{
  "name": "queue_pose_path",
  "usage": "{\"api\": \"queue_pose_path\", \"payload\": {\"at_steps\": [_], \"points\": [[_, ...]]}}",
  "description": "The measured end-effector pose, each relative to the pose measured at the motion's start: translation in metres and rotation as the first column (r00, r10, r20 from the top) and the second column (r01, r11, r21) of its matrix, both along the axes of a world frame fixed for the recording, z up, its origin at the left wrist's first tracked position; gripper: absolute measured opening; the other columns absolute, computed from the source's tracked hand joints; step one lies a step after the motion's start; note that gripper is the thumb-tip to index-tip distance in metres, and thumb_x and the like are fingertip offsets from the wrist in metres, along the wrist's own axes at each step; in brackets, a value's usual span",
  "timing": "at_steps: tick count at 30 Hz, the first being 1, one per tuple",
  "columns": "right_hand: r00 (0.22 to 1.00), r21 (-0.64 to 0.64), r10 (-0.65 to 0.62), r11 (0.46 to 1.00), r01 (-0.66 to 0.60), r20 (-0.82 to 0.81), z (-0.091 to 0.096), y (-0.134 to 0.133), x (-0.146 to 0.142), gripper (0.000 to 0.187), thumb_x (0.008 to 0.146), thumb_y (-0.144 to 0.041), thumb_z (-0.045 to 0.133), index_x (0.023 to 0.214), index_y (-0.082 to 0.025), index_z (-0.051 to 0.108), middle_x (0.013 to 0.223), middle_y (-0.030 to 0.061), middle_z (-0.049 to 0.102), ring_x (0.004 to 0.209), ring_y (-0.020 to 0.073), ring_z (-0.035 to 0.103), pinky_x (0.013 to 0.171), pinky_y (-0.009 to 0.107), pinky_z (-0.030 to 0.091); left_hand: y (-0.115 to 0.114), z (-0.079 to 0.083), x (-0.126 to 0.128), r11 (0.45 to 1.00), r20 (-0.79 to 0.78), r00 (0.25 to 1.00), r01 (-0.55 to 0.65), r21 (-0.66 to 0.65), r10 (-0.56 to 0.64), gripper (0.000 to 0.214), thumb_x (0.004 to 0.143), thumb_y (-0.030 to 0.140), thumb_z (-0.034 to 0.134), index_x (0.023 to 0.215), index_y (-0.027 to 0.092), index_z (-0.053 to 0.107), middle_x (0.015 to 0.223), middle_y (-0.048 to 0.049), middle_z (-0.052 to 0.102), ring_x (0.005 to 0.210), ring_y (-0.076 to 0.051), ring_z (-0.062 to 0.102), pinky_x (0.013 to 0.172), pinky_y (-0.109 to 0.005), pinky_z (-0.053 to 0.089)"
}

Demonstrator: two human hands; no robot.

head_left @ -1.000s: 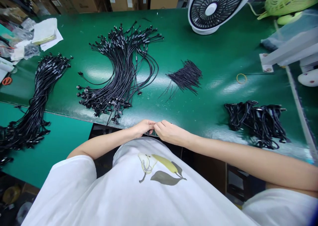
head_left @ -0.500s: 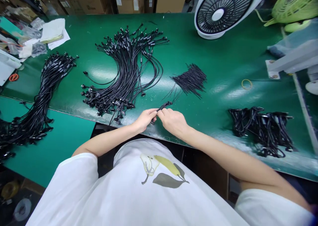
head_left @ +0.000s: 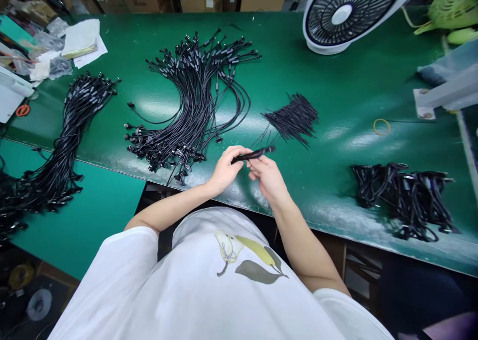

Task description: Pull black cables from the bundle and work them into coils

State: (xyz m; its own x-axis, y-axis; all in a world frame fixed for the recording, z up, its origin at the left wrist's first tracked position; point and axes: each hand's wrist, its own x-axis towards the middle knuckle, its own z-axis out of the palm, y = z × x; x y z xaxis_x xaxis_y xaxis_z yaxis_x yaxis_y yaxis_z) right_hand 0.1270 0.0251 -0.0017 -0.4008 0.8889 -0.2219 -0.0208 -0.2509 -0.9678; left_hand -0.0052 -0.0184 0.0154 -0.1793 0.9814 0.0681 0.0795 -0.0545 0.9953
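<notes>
My left hand [head_left: 225,170] is closed round one end of a folded black cable [head_left: 257,154], just above the table's front edge. The cable slants up to the right, its far end slightly blurred. Against its underside are the fingertips of my right hand [head_left: 269,176], partly curled, thumb and forefinger at the cable. Beyond my hands lies a pile of short, thin black ties [head_left: 293,117], a few of them straggling toward the cable. To the left, a big spread of loose black cables [head_left: 196,101] with small connectors covers the green table.
Another long cable bundle [head_left: 70,136] crosses onto a lower green surface [head_left: 100,205] at left. Folded, bundled cables [head_left: 403,195] lie at right. A white fan [head_left: 332,46] stands at the back, near a yellow ring [head_left: 381,127] and a metal bracket [head_left: 425,103]. Papers [head_left: 82,39] lie back left.
The folded cable has been raised and turned flatter, reaching further right. My right hand has swung from above the cable to below it, its elbow drawn in. The view has shifted slightly.
</notes>
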Motion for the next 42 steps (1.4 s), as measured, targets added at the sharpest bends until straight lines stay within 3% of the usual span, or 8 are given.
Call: {"api": "queue_pose_path", "payload": {"at_steps": [6, 10, 13, 19, 24, 29, 37, 42], "points": [[0.999, 0.015, 0.022, 1.000, -0.022, 0.045, 0.003, -0.007, 0.023, 0.036, 0.079, -0.052, 0.062, 0.067, -0.020, 0.051, 0.057, -0.0046, 0.039, 0.047, 0.0081, 0.027, 0.045, 0.024, 0.028, -0.024, 0.000, -0.012, 0.932, -0.309, 0.884, 0.363, -0.018, -0.350, 0.033, 0.074, 0.006, 0.049, 0.077, 0.023, 0.077, 0.094, -0.0076, 0.059, 0.096, -0.023, 0.051, 0.097, -0.038, 0.038], [0.945, 0.468, 0.041, 0.861, -0.199, 0.326, 0.011, -0.025, 0.022, 0.033, 0.090, -0.044, 0.049, 0.069, -0.020, 0.056, 0.067, 0.0011, 0.054, 0.062, 0.0136, 0.048, 0.063, 0.028, 0.038, -0.018, -0.016, -0.019, 0.931, -0.047, 0.944, 0.314, -0.188, -0.327, 0.027, 0.076, 0.013, 0.049, 0.077, 0.018, 0.075, 0.090, -0.0069, 0.058, 0.092, -0.020, 0.053, 0.092, -0.034, 0.041], [0.882, 0.534, 0.120, 0.755, -0.379, 0.457, 0.008, -0.032, 0.017, 0.034, 0.093, -0.040, 0.042, 0.071, -0.019, 0.057, 0.070, 0.0024, 0.059, 0.068, 0.0152, 0.053, 0.069, 0.028, 0.039, -0.012, -0.009, -0.025, 0.942, 0.194, 0.950, 0.280, -0.183, -0.244, 0.032, 0.084, 0.022, 0.044, 0.087, 0.016, 0.075, 0.099, -0.0074, 0.060, 0.095, -0.019, 0.055, 0.089, -0.032, 0.043], [0.865, 0.432, 0.029, 0.857, -0.279, 0.501, -0.007, -0.015, 0.024, 0.033, 0.092, -0.039, 0.042, 0.068, -0.019, 0.051, 0.066, 0.0000, 0.056, 0.065, 0.0131, 0.051, 0.064, 0.024, 0.035, -0.032, 0.005, -0.019, 0.841, -0.072, 0.846, 0.508, -0.188, -0.528, 0.051, 0.093, 0.050, 0.043, 0.073, 0.016, 0.075, 0.092, -0.0074, 0.059, 0.090, -0.018, 0.056, 0.093, -0.033, 0.042], [0.854, 0.512, -0.010, 0.804, -0.303, 0.521, 0.000, -0.025, 0.022, 0.033, 0.094, -0.035, 0.040, 0.068, -0.019, 0.051, 0.066, 0.0001, 0.054, 0.064, 0.0127, 0.049, 0.065, 0.024, 0.034, -0.032, -0.021, -0.015, 0.901, 0.095, 0.939, 0.344, -0.264, -0.331, 0.068, 0.094, 0.063, 0.025, 0.057, 0.016, 0.059, 0.075, -0.0069, 0.060, 0.080, -0.017, 0.057, 0.086, -0.032, 0.045], [0.841, 0.521, 0.041, 0.768, -0.372, 0.540, 0.003, -0.031, 0.017, 0.034, 0.097, -0.035, 0.036, 0.071, -0.019, 0.052, 0.070, 0.0013, 0.058, 0.067, 0.0132, 0.052, 0.066, 0.024, 0.035, -0.026, -0.028, -0.018, 0.916, 0.231, 0.954, 0.260, -0.307, -0.194, 0.046, 0.070, 0.049, 0.076, 0.099, 0.016, 0.060, 0.085, -0.0012, 0.062, 0.077, -0.013, 0.057, 0.076, -0.028, 0.046], [0.456, 0.403, -0.135, 0.721, -0.564, 0.880, 0.012, -0.039, 0.008, 0.043, 0.101, -0.045, 0.026, 0.103, -0.015, 0.055, 0.098, 0.0106, 0.064, 0.091, 0.0209, 0.061, 0.072, 0.029, 0.040, -0.016, -0.031, 0.000, 0.963, 0.388, 0.920, 0.061, -0.261, 0.047, 0.041, 0.065, 0.029, 0.081, 0.102, 0.017, 0.067, 0.102, -0.0058, 0.069, 0.098, -0.018, 0.061, 0.095, -0.031, 0.044], [0.395, 0.285, -0.055, 0.784, -0.551, 0.917, 0.002, -0.039, -0.002, 0.057, 0.098, -0.059, 0.025, 0.121, -0.011, 0.045, 0.109, 0.0144, 0.061, 0.094, 0.0230, 0.065, 0.067, 0.030, 0.046, -0.007, -0.031, 0.008, 0.906, 0.531, 0.838, 0.120, -0.406, 0.127, 0.036, 0.063, 0.025, 0.081, 0.094, 0.018, 0.063, 0.098, -0.0035, 0.067, 0.094, -0.015, 0.062, 0.088, -0.028, 0.047]]}}
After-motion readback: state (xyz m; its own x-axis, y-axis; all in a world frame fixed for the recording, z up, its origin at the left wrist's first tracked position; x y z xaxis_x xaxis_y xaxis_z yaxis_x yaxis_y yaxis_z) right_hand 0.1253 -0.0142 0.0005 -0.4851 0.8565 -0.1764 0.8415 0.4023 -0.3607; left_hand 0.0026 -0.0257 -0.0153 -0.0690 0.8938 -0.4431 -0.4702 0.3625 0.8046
